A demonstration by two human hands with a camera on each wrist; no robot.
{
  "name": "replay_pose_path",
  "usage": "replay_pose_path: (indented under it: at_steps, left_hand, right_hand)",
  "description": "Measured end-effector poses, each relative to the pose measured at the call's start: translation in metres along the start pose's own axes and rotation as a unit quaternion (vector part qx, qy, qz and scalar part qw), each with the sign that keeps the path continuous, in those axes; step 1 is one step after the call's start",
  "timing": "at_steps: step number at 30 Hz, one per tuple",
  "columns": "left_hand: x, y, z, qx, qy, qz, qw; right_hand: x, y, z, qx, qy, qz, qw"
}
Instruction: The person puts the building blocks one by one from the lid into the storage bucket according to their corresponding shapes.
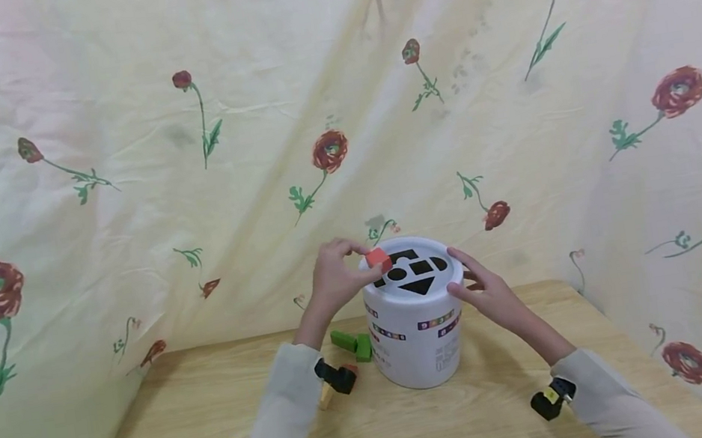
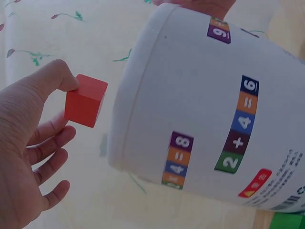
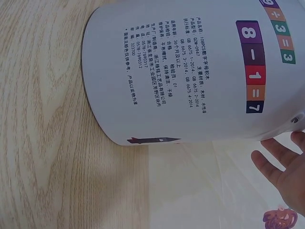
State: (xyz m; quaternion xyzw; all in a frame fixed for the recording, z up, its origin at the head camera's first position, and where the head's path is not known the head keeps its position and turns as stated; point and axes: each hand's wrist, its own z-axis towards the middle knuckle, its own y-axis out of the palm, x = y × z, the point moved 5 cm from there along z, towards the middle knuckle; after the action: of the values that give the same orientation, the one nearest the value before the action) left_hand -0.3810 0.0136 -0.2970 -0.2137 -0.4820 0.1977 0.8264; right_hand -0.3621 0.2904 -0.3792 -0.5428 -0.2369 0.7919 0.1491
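We see the left hand [image 1: 333, 280] pinching a red cube [image 1: 378, 258] w/ thumb & fingertips, at the white bucket [image 1: 417, 330] lid edge. Right hand [image 1: 492, 294], fingers straight & apart, probably touches the bucket's side.

A tub [image 1: 416, 315] stands on the table [image 1: 185, 433] at lower centre of the frame, a cloth backdrop [image 1: 112, 171] behind it. Blocks [image 1: 352, 344] lie just left of its base. A cube [image 1: 378, 259] sits over the lid's left edge, pinched by the left hand [image 1: 333, 278]; the right hand [image 1: 488, 297] lies against the tub's right side.

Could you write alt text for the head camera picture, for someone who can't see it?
A left hand pinches a red cube over a white bucket's shape-holed lid, while the right hand touches its side. Green blocks lie on the wooden table.
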Motion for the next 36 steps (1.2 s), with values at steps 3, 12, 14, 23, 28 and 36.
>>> replay_pose_path:
  at_steps: [3,12,14,23,28,36]
  left_hand:
    - [0.004,0.005,0.001,0.002,0.003,0.004,1.0]
    - [0.013,0.021,0.007,0.015,0.019,0.003,0.9997]
    - [0.013,0.026,0.008,0.011,0.008,0.001,0.9999]
    - [0.012,0.043,0.014,0.001,-0.016,-0.004,0.9999]
    - [0.015,0.05,0.018,0.0,-0.015,-0.001,0.9999]
    - [0.013,0.063,0.026,-0.011,-0.028,-0.012,0.9995]
  right_hand:
    - [-0.001,0.0,0.0,0.0,-0.001,0.0,1.0]
    - [-0.001,-0.001,0.0,-0.002,0.0,0.003,1.0]
    - [-0.001,-0.001,0.0,-0.002,0.001,0.003,1.0]
    - [0.003,-0.001,0.003,-0.007,0.003,0.005,1.0]
    - [0.004,0.0,0.005,-0.008,0.004,0.009,1.0]
    - [0.004,-0.001,0.006,-0.008,0.01,0.013,1.0]
